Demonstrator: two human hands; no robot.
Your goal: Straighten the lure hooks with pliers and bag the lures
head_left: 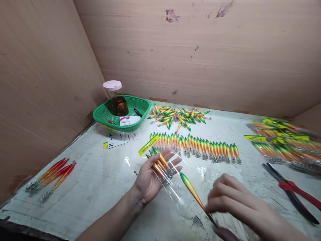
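My left hand [150, 177] lies palm up and holds a clear plastic bag [164, 169] with a yellow header card; a few green-and-orange squid lures are inside it. My right hand [233, 201] is closed in a pinch on the hook end of one green-and-orange lure [192, 190], whose green tip points at the bag's open end. Behind the hands, a long row of the same lures [200, 144] lies side by side on the table. A loose heap of lures [179, 116] sits further back.
A green basket [101, 115] with a pink-lidded jar [116, 97] stands at the back left. Red-and-orange lures [54, 174] lie at the left. Packed bags of lures [286, 140] and red-handled pliers [293, 190] lie at the right. Wooden walls enclose the table.
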